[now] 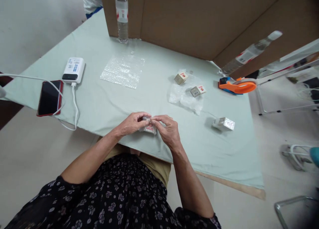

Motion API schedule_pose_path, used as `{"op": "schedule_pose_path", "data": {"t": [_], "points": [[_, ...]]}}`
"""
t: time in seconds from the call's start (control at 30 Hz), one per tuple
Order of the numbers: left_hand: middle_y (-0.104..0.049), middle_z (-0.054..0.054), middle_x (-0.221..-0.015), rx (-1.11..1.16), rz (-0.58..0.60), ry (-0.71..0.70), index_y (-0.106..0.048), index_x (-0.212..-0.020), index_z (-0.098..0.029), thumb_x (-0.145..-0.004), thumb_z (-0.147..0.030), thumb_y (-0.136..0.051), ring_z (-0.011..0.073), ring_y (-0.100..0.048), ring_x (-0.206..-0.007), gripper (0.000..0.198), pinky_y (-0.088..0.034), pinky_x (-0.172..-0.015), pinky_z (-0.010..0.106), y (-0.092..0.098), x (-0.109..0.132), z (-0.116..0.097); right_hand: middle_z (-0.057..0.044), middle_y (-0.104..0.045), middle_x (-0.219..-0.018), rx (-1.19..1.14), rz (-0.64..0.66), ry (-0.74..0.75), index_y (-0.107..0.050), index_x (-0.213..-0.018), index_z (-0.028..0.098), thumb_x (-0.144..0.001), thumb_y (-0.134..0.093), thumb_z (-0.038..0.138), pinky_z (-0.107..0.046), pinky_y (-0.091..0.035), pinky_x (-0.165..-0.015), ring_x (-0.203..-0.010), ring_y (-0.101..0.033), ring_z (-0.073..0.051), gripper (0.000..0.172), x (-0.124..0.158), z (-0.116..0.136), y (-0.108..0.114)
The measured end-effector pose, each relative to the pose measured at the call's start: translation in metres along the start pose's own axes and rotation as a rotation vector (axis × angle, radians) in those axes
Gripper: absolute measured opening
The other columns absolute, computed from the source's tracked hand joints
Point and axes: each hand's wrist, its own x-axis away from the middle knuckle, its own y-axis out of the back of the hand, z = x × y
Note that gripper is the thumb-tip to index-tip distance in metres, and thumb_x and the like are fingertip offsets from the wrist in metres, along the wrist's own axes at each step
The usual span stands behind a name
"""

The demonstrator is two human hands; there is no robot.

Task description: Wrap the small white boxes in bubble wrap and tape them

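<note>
At the table's near edge, a small box in bubble wrap (150, 129) is held between both hands, red print showing through the plastic. My left hand (132, 123) grips its left side, thumb and fingers closed. From the right, my right hand (168, 130) pinches the wrap at the top of the box; the fingertips of both hands nearly meet there. Farther off to the right, two small boxes, a tan one (180, 78) and another (197, 91), lie on or beside crumpled bubble wrap (184, 101). Another wrapped box (224, 124) sits near the right edge.
A flat bubble wrap sheet (123, 71) lies ahead on the green tablecloth (154, 79). An orange tape dispenser (236, 86), two water bottles, (122, 19) and a tilted one (249, 56), stand by a cardboard panel (174, 23). Leftward are a power bank (74, 69) and phone (50, 97).
</note>
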Motion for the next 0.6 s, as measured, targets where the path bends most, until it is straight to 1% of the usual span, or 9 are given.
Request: {"op": "schedule_pose_path", "data": {"t": [0.13,0.23,0.3,0.37,0.47,0.53,0.6], "points": [[-0.072,0.007,-0.096,-0.009,0.006,-0.044,-0.068,-0.115,-0.012,-0.083,-0.04,-0.067,0.0146,-0.063,-0.082,0.043,-0.048,-0.073,0.026,0.0,0.001,0.001,-0.001,-0.08,-0.092,0.098,0.021,0.069,-0.076,-0.09,0.028,-0.092,-0.063,0.027,-0.042,-0.045,-0.092,-0.092,-0.071,-0.023,0.013,0.001,-0.002,0.001],[-0.072,0.007,-0.094,-0.011,0.004,-0.077,-0.07,-0.109,-0.012,-0.084,-0.042,-0.067,0.0143,-0.062,-0.081,0.039,-0.048,-0.072,0.025,-0.001,0.001,-0.001,-0.002,-0.079,-0.094,0.142,0.073,0.116,-0.075,-0.093,0.027,-0.091,-0.062,0.025,-0.044,-0.044,-0.094,-0.092,-0.07,-0.023,0.013,0.001,0.001,0.002],[-0.072,0.006,-0.092,-0.003,0.003,-0.081,-0.071,-0.106,-0.013,-0.083,-0.042,-0.067,0.0139,-0.062,-0.08,0.037,-0.048,-0.071,0.025,-0.001,0.001,-0.002,-0.002,-0.079,-0.096,0.14,0.063,0.123,-0.074,-0.098,0.027,-0.091,-0.062,0.025,-0.045,-0.044,-0.098,-0.094,-0.07,-0.023,0.014,0.002,0.004,0.004],[-0.072,0.006,-0.092,0.016,0.002,-0.056,-0.07,-0.107,-0.013,-0.082,-0.042,-0.069,0.0139,-0.062,-0.079,0.039,-0.048,-0.072,0.026,-0.001,0.001,-0.004,-0.003,-0.078,-0.1,0.116,-0.017,0.093,-0.072,-0.104,0.026,-0.092,-0.06,0.025,-0.045,-0.044,-0.101,-0.099,-0.069,-0.023,0.017,0.004,0.006,0.009],[-0.073,0.006,-0.093,0.053,-0.008,0.011,-0.069,-0.11,-0.013,-0.079,-0.042,-0.072,0.0148,-0.064,-0.081,0.043,-0.049,-0.075,0.028,0.002,0.0,-0.007,-0.004,-0.077,-0.109,0.053,-0.157,-0.011,-0.07,-0.108,0.026,-0.092,-0.059,0.027,-0.044,-0.046,-0.103,-0.108,-0.067,-0.023,0.019,0.014,0.007,0.019],[-0.073,0.007,-0.094,0.076,-0.022,0.052,-0.069,-0.109,-0.012,-0.077,-0.043,-0.074,0.0154,-0.065,-0.082,0.044,-0.049,-0.077,0.029,0.004,0.0,-0.01,-0.005,-0.075,-0.114,-0.013,-0.176,-0.092,-0.069,-0.112,0.025,-0.09,-0.063,0.031,-0.044,-0.048,-0.101,-0.11,-0.067,-0.024,0.024,0.025,0.003,0.025],[-0.074,0.006,-0.093,0.094,-0.033,0.079,-0.069,-0.107,-0.012,-0.075,-0.043,-0.076,0.0158,-0.065,-0.081,0.045,-0.05,-0.078,0.03,0.002,0.0,-0.014,-0.008,-0.071,-0.123,-0.073,-0.133,-0.149,-0.065,-0.121,0.025,-0.086,-0.068,0.035,-0.044,-0.052,-0.097,-0.111,-0.067,-0.025,0.036,0.037,-0.003,0.029]]}}
